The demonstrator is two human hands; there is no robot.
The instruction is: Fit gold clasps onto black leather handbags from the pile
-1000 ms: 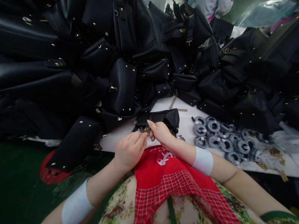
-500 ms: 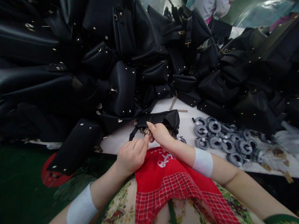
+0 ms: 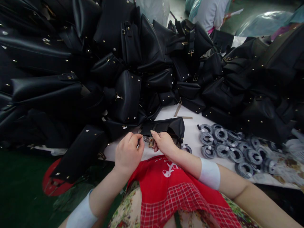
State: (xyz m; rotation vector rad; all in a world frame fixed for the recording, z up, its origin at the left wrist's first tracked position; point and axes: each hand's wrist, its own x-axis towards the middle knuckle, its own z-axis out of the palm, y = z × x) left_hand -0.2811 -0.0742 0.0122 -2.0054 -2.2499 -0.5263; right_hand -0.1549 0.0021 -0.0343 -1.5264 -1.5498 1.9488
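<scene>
A small black leather bag point(image 3: 171, 126) lies on the white table point(image 3: 190, 126) just in front of me. My right hand point(image 3: 163, 144) is closed on its near edge, thumb and fingers pinching a small gold metal clasp point(image 3: 150, 142). My left hand point(image 3: 128, 155) is curled beside it, fingertips pinched at the strap end next to the clasp. Both wrists wear white bands. A red apron point(image 3: 166, 183) covers my lap.
A tall heap of black leather bags point(image 3: 128, 63) with gold studs fills the left and back. Several coiled grey straps point(image 3: 228, 142) lie on the table to the right. Another person in white point(image 3: 211, 12) stands at the far side. A red stool point(image 3: 51, 183) is at lower left.
My left hand has moved up to the bag's strap beside the clasp. The view has tilted down a little; my right hand stays on the clasp.
</scene>
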